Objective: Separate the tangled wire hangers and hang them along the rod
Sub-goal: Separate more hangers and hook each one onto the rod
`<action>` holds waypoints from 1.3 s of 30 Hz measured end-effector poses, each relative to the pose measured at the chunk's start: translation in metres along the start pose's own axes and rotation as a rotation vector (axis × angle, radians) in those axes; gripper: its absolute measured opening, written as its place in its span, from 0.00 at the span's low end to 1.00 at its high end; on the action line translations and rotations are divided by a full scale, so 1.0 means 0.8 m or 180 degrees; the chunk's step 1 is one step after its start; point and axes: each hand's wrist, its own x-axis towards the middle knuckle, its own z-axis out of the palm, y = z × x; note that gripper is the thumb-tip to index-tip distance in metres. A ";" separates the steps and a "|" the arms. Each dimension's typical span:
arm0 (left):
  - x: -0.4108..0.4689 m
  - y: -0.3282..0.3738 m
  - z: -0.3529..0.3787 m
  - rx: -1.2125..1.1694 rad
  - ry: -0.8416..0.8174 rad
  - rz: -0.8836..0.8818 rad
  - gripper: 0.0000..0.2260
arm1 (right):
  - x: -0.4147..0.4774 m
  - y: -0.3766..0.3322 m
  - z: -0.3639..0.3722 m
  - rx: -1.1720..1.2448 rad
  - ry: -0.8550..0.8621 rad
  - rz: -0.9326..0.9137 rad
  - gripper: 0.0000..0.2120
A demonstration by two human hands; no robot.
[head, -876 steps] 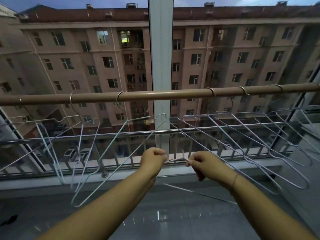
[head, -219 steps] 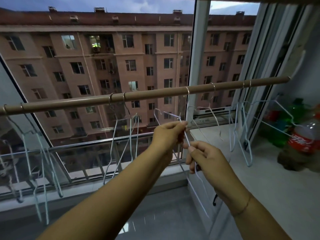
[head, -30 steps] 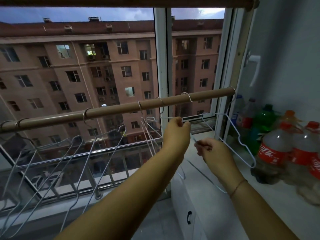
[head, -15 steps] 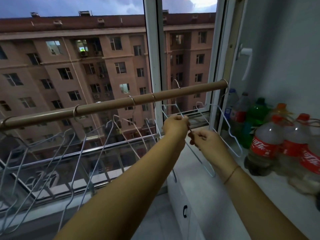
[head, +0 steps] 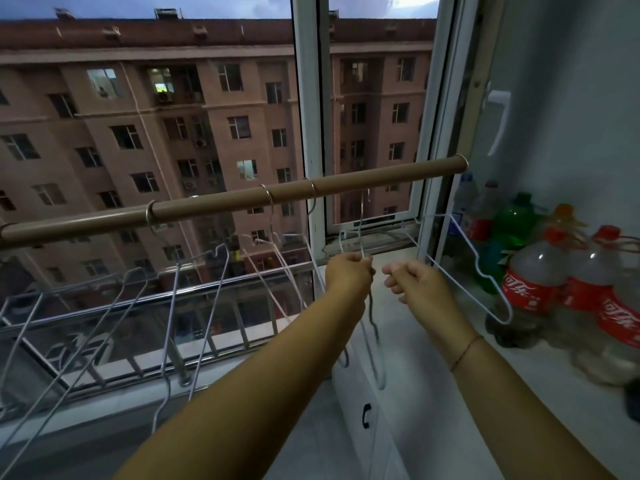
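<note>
From the head camera, the left hand (head: 349, 271) is pinched shut around the neck of a wire hanger (head: 372, 327) just below the tan rod (head: 221, 206), its frame drooping under the wrist. The right hand (head: 412, 282) is curled closed just beside it, and whether it grips any wire cannot be told. Other hangers (head: 194, 306) hang tilted along the rod to the left, another hanger (head: 478, 268) near the soda bottles (head: 530, 289) on the sill.

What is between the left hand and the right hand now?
In the head view, only a small open gap separates the left hand from the right hand; behind it shows the pale ledge.
</note>
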 end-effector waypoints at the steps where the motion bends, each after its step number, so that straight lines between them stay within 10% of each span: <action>1: 0.000 -0.008 -0.003 0.0021 -0.0001 -0.0014 0.10 | 0.001 0.005 -0.002 -0.0037 0.0019 0.0011 0.08; 11: -0.017 -0.066 -0.043 0.0878 -0.0498 0.0123 0.12 | 0.000 0.044 -0.013 -0.1179 -0.0575 -0.0386 0.20; 17: -0.028 -0.088 -0.047 0.1298 -0.0904 0.0460 0.11 | -0.022 0.056 -0.033 -0.1542 -0.0948 -0.0103 0.06; 30: -0.050 -0.097 -0.008 0.1035 -0.0103 0.1178 0.06 | -0.080 0.022 -0.107 -0.0116 -0.1157 0.0689 0.12; 35: -0.077 -0.071 0.015 0.0290 -0.1173 0.0794 0.08 | -0.082 0.009 -0.090 0.0374 -0.0875 0.0595 0.11; 39: -0.067 -0.039 0.026 0.0076 -0.1017 0.0582 0.08 | -0.070 -0.009 -0.087 0.0517 -0.0776 0.0598 0.12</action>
